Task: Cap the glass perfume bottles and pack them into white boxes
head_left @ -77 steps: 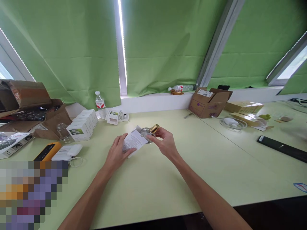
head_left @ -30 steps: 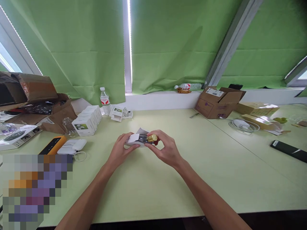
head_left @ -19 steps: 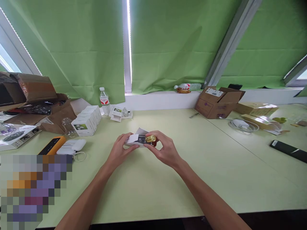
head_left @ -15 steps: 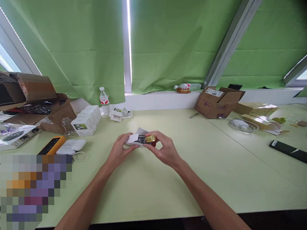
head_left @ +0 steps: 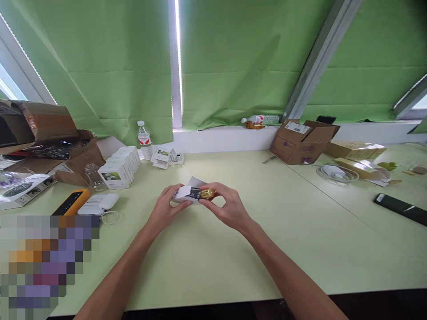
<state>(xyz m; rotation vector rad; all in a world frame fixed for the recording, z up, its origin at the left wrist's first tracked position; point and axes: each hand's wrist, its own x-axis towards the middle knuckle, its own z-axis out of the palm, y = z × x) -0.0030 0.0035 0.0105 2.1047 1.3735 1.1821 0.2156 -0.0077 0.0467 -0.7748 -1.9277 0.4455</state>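
Note:
My left hand (head_left: pixel 165 209) grips a small white carton (head_left: pixel 183 194) lying on its side just above the pale green table (head_left: pixel 207 258). My right hand (head_left: pixel 228 208) pinches the gold cap (head_left: pixel 207 193) of a small glass bottle. The bottle's body sits inside the carton's open end, and only the cap and a dark part of the neck show. A carton flap (head_left: pixel 196 182) stands up behind the bottle.
A row of white cartons (head_left: pixel 119 166), an empty glass bottle (head_left: pixel 89 171) and a water bottle (head_left: pixel 143 139) stand at the left back. An orange device (head_left: pixel 70 202) and white charger (head_left: pixel 99 204) lie left. Brown boxes (head_left: pixel 302 141), cables and a black bar (head_left: pixel 398 206) occupy the right.
Earlier the bottle was held free above the carton beside a paper sheet. Now it lies in the carton's open end, and over the last second it has slid slightly further in.

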